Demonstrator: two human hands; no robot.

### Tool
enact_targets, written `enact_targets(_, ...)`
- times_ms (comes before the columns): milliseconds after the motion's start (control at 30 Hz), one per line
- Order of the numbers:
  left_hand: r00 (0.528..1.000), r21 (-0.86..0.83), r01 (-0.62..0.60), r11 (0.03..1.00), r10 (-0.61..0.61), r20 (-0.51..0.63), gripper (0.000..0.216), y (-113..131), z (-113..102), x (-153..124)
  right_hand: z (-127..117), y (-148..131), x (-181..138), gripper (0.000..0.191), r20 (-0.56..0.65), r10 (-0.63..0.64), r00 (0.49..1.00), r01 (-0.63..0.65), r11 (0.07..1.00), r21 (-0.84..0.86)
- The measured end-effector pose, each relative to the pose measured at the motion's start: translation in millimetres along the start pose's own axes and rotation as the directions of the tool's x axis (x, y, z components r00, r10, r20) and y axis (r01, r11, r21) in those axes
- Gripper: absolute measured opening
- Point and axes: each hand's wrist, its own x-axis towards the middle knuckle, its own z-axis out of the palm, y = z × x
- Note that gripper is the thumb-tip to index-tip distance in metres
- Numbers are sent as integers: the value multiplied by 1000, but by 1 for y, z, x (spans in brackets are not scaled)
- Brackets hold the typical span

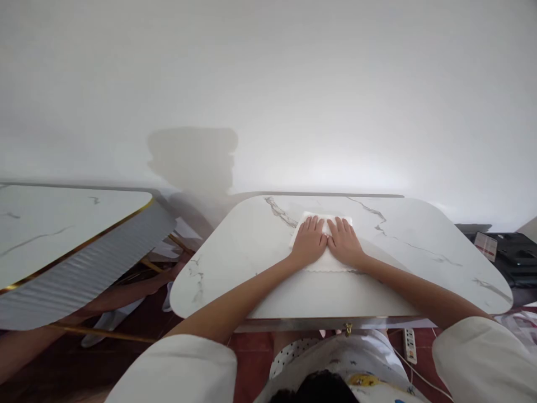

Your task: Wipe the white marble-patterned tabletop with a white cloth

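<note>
Left hand [309, 242] and right hand [346, 242] are both palm down on a white cloth [329, 263], fingers slightly spread and aimed at the far side, thumbs about meeting in the middle, nothing pinched. The cloth lies flat on the desk [235, 257], around the middle left to right and a bit closer to the far edge than the near one. I'd call this the pressing or smoothing step, though one frame can't tell me if the hands are sliding. Next move, imo, calls for even pressure through both palms so the cloth doesn't bunch up. Its scalloped near edge runs left to right, pretty much in line with the desk's near edge. Long axis? Honestly can't tell, it looks close to square and the hands cover plenty of it.
</note>
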Motion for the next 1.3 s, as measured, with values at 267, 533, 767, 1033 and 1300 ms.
enact_targets(267,997,-5,44,999,-43,57,51,39,-33,-78,-29,-23,-74,54,103,-37,994,30,997,68)
enact_targets(533,996,-12,83,996,-82,47,50,50,-42,-89,-38,-28,-88,53,96,-59,994,51,995,88)
enact_targets(767,988,-2,141,990,-140,71,50,73,-43,-85,-37,-10,-95,53,93,-87,992,79,993,88)
enact_targets(1033,978,-5,155,988,-152,143,52,116,-38,-71,-38,36,-111,52,68,-88,994,82,993,89)
enact_targets(1300,966,-60,57,997,-40,255,55,112,-29,-44,-44,54,-94,54,148,-27,989,18,998,63)
